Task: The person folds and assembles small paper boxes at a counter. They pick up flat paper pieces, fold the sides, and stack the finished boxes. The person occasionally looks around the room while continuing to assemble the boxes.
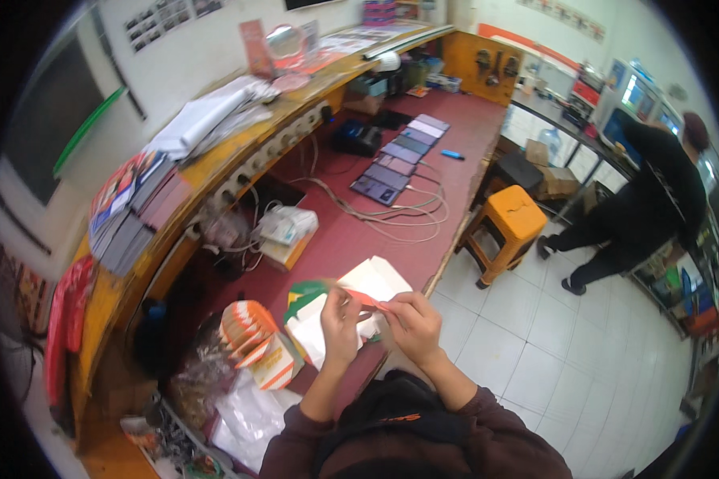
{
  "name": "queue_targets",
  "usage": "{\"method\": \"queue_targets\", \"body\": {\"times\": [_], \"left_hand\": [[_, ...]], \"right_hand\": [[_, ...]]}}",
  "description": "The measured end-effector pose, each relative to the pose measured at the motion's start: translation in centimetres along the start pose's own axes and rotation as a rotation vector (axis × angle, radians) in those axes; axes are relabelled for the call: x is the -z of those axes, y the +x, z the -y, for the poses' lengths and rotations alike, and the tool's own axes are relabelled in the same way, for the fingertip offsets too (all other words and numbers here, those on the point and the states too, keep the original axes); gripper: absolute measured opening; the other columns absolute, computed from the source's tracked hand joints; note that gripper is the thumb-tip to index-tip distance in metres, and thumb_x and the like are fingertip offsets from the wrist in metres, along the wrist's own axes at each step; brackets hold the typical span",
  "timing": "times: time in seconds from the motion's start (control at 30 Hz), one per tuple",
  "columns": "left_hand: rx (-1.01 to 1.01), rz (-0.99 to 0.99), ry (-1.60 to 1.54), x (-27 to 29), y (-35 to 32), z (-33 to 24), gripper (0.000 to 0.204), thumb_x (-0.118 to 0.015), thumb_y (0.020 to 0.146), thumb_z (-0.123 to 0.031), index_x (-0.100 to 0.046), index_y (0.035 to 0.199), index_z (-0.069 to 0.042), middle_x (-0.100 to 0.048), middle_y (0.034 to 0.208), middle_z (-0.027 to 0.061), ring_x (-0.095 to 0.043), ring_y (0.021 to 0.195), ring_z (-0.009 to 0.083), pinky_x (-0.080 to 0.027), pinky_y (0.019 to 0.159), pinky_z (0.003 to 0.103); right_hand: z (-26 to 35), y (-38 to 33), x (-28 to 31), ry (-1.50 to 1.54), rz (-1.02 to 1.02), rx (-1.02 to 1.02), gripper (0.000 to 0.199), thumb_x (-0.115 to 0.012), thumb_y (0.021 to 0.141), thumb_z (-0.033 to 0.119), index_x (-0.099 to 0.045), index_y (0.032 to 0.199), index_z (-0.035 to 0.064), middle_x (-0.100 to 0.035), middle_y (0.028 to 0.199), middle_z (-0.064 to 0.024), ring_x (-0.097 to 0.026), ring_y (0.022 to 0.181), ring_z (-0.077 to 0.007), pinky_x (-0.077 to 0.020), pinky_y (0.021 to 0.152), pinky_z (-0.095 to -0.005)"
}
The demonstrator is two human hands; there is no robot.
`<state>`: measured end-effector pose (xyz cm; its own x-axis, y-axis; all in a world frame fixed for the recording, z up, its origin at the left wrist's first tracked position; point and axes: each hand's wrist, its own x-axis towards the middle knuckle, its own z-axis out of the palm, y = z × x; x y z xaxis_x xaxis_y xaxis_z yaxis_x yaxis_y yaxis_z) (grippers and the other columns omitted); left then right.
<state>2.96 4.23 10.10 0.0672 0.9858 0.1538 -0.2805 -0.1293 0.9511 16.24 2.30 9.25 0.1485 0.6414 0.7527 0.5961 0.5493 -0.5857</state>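
Over the near edge of the dark red counter (339, 239), my two hands hold a thin orange-red strip of paper or card (363, 300) between them. My left hand (340, 326) pinches its left end, fingers closed. The fingers of my right hand (414, 323) are closed around its other end. Just behind my hands lies an open white carton (375, 278), and a second white carton (307, 332) sits by my left hand, partly hidden by it. Green packaging (305, 295) shows beside them. To the left are a stack of orange-and-white folded cartons (246, 323) and an orange-and-white box (276, 364).
Clear plastic bags (250, 411) lie at lower left. Several phones (399, 160) stand in a row on the counter, with white cables (407, 231) and a blue marker (453, 154) nearby. A yellow-orange stool (505, 227) is at right; beyond it a person in black (639, 191) stands.
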Motion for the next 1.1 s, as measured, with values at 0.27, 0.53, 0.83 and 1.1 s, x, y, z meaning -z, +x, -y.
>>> {"method": "queue_targets", "body": {"times": [0.27, 0.53, 0.83, 1.1], "left_hand": [[-0.382, -0.094, 0.462, -0.3, -0.2, -0.8, 0.009, -0.064, 0.081, -0.002, -0.058, 0.086, 0.002, -0.060, 0.081, 0.0076, -0.060, 0.073, 0.0122, -0.051, 0.064, 0.024], [-0.470, -0.043, 0.386, -1.5, -2.1, -1.3, 0.012, -0.069, 0.077, 0.002, -0.066, 0.088, 0.004, -0.062, 0.082, 0.0102, -0.058, 0.072, 0.0119, -0.045, 0.062, 0.021], [-0.181, 0.057, -0.065, -0.4, -1.3, -2.1, 0.039, -0.063, 0.083, 0.000, -0.050, 0.119, 0.008, -0.057, 0.112, 0.0121, -0.057, 0.104, 0.0185, -0.053, 0.081, 0.029], [0.127, -0.181, -0.317, -0.1, -0.7, -0.8, 0.031, -0.053, 0.093, -0.016, -0.054, 0.116, 0.005, -0.061, 0.106, 0.0109, -0.062, 0.092, 0.0197, -0.055, 0.076, 0.029]], "right_hand": [[0.5, 1.2, 0.9, 0.184, -0.078, -0.303, 0.007, -0.069, 0.077, 0.003, -0.063, 0.080, 0.0005, -0.058, 0.077, -0.0093, -0.056, 0.069, -0.0152, -0.0440, 0.058, -0.0260], [2.5, 1.1, 0.7, 0.352, -0.040, -0.304, 0.011, -0.067, 0.080, 0.008, -0.062, 0.078, -0.0006, -0.058, 0.084, -0.0084, -0.053, 0.075, -0.0135, -0.0428, 0.066, -0.0257], [5.0, 1.2, 0.4, -0.104, 0.162, 0.031, 0.041, -0.061, 0.070, 0.000, -0.060, 0.110, 0.0045, -0.056, 0.110, -0.0109, -0.055, 0.099, -0.0265, -0.0414, 0.082, -0.0382], [3.4, 1.8, 0.7, -0.358, 0.358, 0.147, 0.055, -0.062, 0.067, 0.005, -0.054, 0.120, 0.0087, -0.050, 0.122, -0.0084, -0.046, 0.117, -0.0259, -0.0283, 0.097, -0.0483]]}}
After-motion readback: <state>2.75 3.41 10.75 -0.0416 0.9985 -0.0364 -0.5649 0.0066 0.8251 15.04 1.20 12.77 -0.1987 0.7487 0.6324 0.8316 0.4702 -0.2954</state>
